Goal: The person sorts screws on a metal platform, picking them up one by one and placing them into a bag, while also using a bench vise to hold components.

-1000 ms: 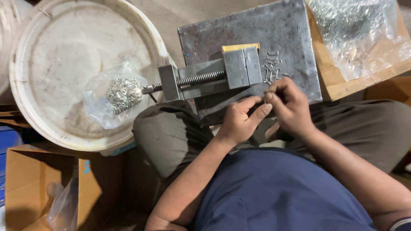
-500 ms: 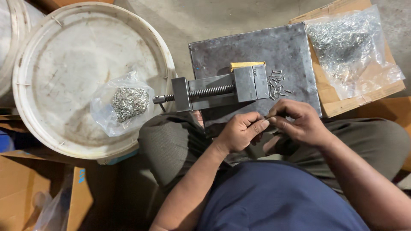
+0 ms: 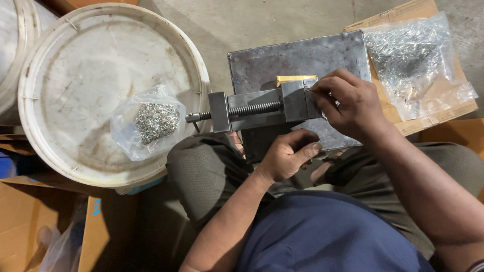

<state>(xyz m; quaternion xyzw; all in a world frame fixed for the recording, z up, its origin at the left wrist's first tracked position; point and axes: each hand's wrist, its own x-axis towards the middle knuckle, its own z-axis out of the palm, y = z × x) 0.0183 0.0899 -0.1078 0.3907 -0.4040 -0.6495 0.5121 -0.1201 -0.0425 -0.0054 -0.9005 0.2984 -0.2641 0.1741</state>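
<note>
Pinching at the top of the small steel vise (image 3: 262, 108), right hand (image 3: 353, 106) has fingertips closed together at the jaw end; too small to tell what they hold. Vise lies on its side across the left edge of a grey steel plate (image 3: 302, 55), screw end overhanging toward the bucket. A yellow strip (image 3: 295, 78) sits just behind the jaw block. Left hand (image 3: 287, 156) is loosely curled at the plate's near edge below the vise, holding nothing visible. Left of the plate: white bucket lid (image 3: 75, 75) carrying a clear bag of small metal parts (image 3: 151, 121). Right: bigger clear bag of similar parts (image 3: 413, 60) on a cardboard sheet (image 3: 433, 113). Brown cardboard boxes (image 3: 30, 221) at bottom left.
</note>
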